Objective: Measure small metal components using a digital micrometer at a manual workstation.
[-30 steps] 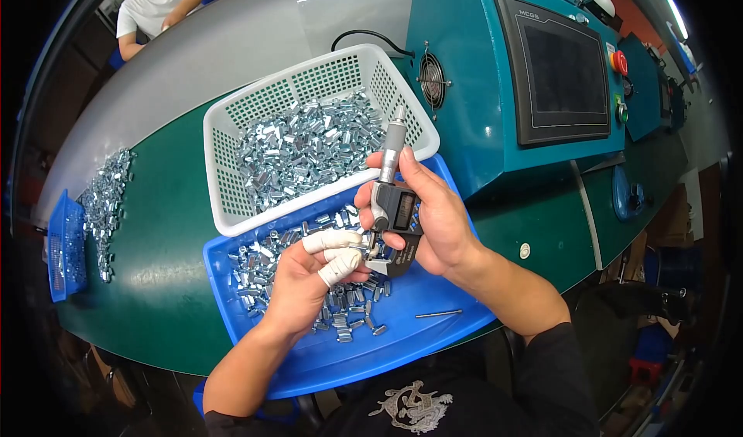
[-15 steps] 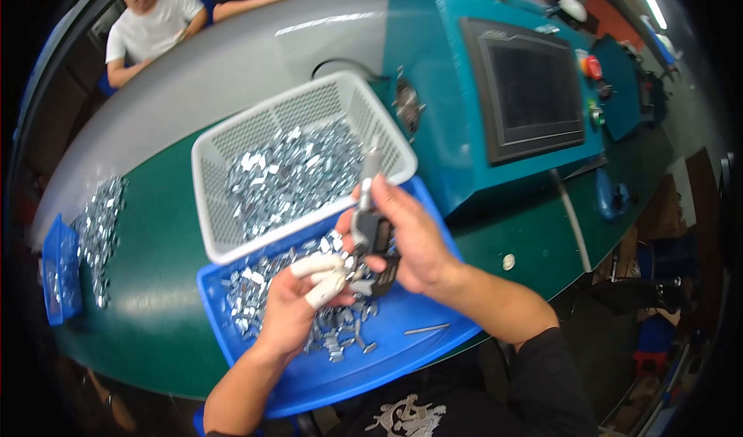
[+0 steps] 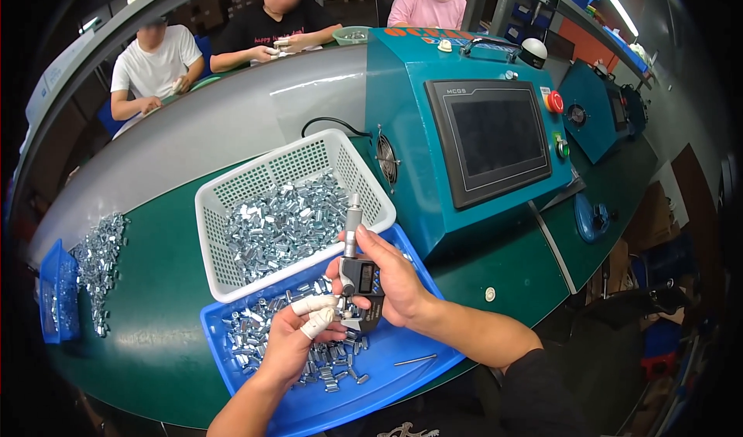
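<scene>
Two white-covered fingers (image 3: 313, 305) of the left hand (image 3: 288, 344) pinch a small silvery metal piece (image 3: 341, 305) at a grey-and-black digital micrometer (image 3: 367, 277), gripped by the right hand (image 3: 400, 286). Below lies a blue plastic tray (image 3: 371, 394) of similar pieces (image 3: 331, 378); beyond it, a white perforated plastic basket (image 3: 215, 232) and a boxy teal machine (image 3: 398, 81).

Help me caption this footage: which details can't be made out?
Head view: micrometer display, reading too small.
Head view: metal piece in left hand, mostly covered by white-wrapped fingers.
Head view: floor of white basket, under heaped parts.
Head view: shirt emblem, cut off by lower edge.
</scene>
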